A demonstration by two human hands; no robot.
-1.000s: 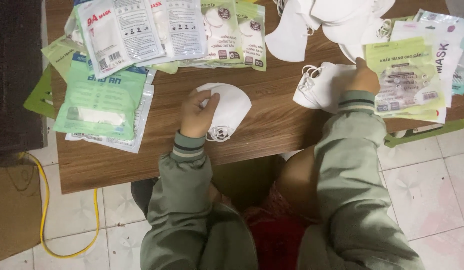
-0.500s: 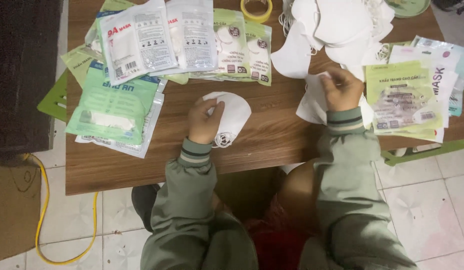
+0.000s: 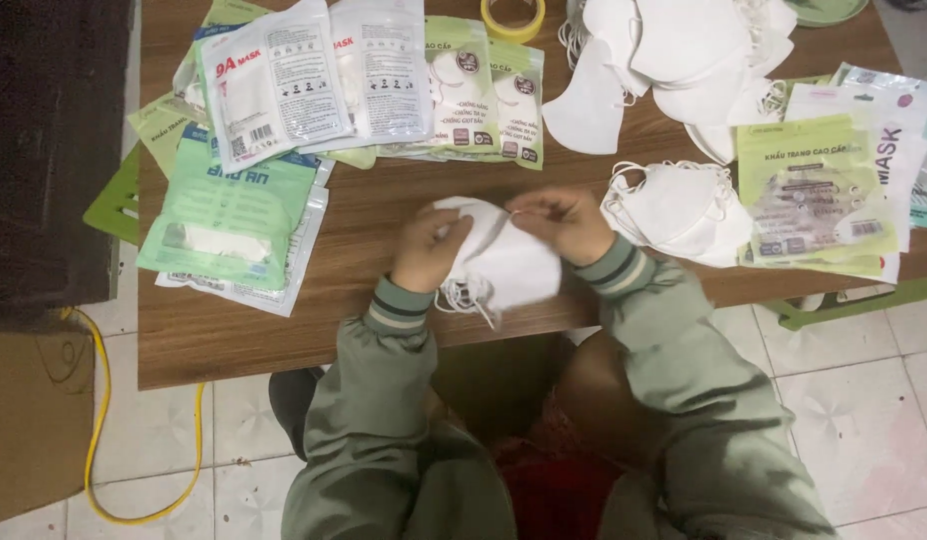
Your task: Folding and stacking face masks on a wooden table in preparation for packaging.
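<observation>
A white folded face mask (image 3: 504, 262) lies on the brown wooden table (image 3: 364, 215) right in front of me, its ear loops trailing toward the near edge. My left hand (image 3: 431, 248) pinches its left side. My right hand (image 3: 564, 222) grips its top right edge. Both hands meet over this mask. A small stack of white masks (image 3: 679, 208) sits just right of my right hand.
Packaged masks in green and clear pouches (image 3: 284, 120) cover the table's left and back. More pouches (image 3: 834, 190) lie at the right. A heap of loose white masks (image 3: 674, 55) and a yellow tape roll (image 3: 513, 17) sit at the back. A yellow cable (image 3: 104, 420) crosses the tiled floor.
My right hand left the stack of masks at the right and came over to the mask in front of me. Both hands now hold that mask together.
</observation>
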